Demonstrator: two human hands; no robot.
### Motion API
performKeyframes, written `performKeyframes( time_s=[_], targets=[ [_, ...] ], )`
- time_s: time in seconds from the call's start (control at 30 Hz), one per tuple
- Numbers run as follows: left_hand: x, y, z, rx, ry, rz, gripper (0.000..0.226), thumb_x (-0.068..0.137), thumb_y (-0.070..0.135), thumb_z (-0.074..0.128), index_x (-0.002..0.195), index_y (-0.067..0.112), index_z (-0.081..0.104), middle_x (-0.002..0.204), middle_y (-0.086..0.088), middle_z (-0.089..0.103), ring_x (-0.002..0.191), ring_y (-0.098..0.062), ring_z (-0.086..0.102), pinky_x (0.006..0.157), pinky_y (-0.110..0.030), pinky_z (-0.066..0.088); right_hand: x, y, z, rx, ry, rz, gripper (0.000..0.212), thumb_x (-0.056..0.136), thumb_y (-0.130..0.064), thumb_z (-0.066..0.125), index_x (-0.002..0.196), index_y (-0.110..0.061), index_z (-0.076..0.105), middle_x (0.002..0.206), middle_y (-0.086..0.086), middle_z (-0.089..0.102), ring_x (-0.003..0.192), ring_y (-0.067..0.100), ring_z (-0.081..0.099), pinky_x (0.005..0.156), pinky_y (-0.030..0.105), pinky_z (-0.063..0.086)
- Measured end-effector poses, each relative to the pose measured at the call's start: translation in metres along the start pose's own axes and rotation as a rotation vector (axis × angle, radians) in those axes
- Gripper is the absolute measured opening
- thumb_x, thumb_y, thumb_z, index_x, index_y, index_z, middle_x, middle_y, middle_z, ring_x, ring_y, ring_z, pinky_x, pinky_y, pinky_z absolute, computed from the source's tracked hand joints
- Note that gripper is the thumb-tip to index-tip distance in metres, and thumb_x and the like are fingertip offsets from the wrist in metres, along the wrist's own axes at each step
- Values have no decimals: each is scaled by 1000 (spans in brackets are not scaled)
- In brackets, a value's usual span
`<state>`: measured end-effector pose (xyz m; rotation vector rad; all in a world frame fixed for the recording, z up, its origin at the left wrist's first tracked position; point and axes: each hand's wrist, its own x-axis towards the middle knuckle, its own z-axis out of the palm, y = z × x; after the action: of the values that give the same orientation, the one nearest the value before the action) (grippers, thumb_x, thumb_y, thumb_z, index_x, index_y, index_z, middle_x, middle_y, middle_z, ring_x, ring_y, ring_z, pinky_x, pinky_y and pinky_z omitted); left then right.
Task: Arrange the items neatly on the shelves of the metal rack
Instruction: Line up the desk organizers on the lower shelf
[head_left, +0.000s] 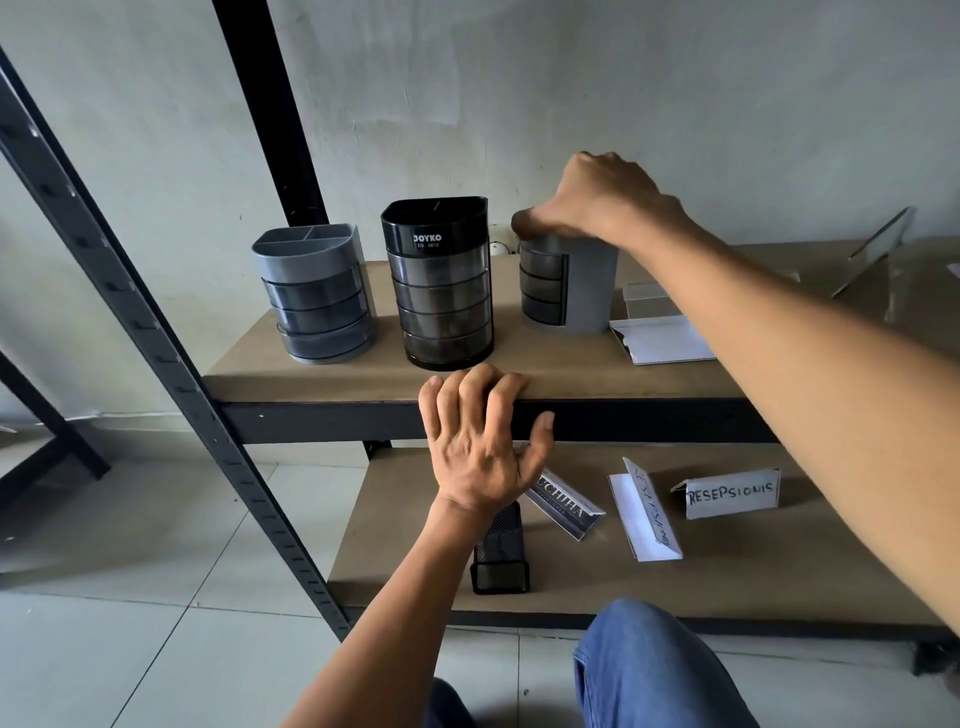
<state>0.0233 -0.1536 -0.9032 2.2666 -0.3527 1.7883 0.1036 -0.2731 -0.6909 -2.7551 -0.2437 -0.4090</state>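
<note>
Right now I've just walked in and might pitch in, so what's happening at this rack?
A person is arranging desk organizers on the upper shelf. Their right hand grips the top of the rightmost grey organizer, while the left hand rests on that shelf's front edge. A black organizer and a second grey organizer stand upright to its left. On the lower shelf, a mesh holder and name signs lie at mixed angles.

The right hand (597, 202) covers the top rim and compartments of the grey organizer (587, 291). The left hand (478, 447) hides the far end of the mesh holder (501, 556) and the first letters of a name card (569, 506). The folded card's (647, 512) writing is unreadable. The rack (623, 418) runs past the right edge.
</note>
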Motion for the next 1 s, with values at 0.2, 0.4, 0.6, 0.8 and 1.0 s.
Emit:
performKeyframes(
  time_s=[0.2, 0.4, 0.6, 0.8, 1.0],
  targets=[
    [0, 0, 0, 1, -2, -4, 32, 90, 44, 51, 104, 16, 55, 106, -5, 51, 96, -27, 51, 99, -42, 33, 5, -6, -9, 88, -205, 6, 45, 55, -51, 68, 56, -18, 37, 56, 0, 38, 50, 19, 38, 51, 24, 27],
    [-1, 0, 0, 5, -12, -5, 32, 90, 44, 51, 104, 16, 55, 105, -6, 53, 96, -27, 52, 99, -43, 34, 2, -4, -5, 69, -85, 9, 43, 62, -47, 71, 55, -15, 43, 59, 1, 47, 54, 19, 46, 51, 23, 30],
    [0, 0, 0, -5, -6, 1, 32, 90, 44, 51, 104, 15, 55, 105, -5, 51, 95, -27, 52, 98, -42, 34, -2, -2, -11, 256, -176, -18, 67, 67, -39, 75, 124, -11, 53, 124, 10, 54, 108, 26, 53, 82, 36, 48],
    [0, 0, 0, 1, -2, -5, 32, 90, 44, 50, 104, 16, 55, 106, -4, 51, 94, -27, 52, 97, -43, 35, -1, 5, -12, 321, -241, -48, 84, 66, -45, 80, 136, -20, 40, 138, 2, 41, 117, 19, 41, 81, 31, 38],
    [-1, -1, 1, 3, -3, -6, 32, 91, 45, 49, 104, 16, 54, 106, -3, 49, 95, -26, 51, 99, -42, 33, 0, 12, -2, 310, -133, -88, 82, 62, -48, 82, 129, -12, 51, 134, 4, 48, 117, 22, 47, 91, 35, 42]
  ],
)
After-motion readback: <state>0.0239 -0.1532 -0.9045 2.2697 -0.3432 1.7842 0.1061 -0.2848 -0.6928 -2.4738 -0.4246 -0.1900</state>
